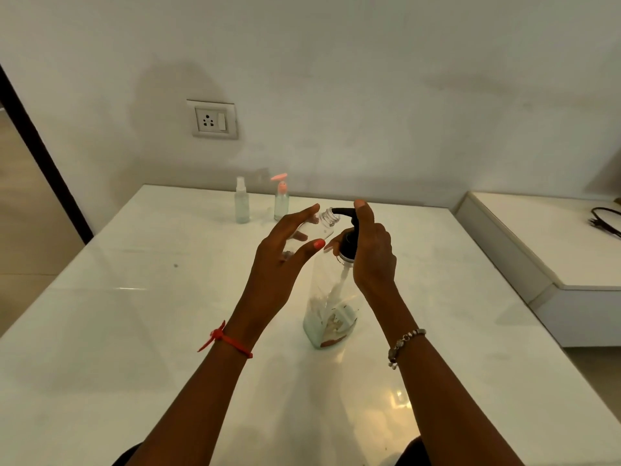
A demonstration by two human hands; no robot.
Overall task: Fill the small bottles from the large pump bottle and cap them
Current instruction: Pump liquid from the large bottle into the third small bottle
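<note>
At the centre of the table, the left hand holds a tilted small bottle, mouth at the nozzle of the large pump bottle, whose pump head the right hand grips.

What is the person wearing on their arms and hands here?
Both forearms are bare, no sleeves in view. A red thread band with loose knotted ends circles the left wrist; a silvery beaded bracelet sits on the right. The visible thumbnails are painted coral.

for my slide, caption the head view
Left hand holds uncapped small bottle at the large pump bottle; right hand grips its pump
</note>
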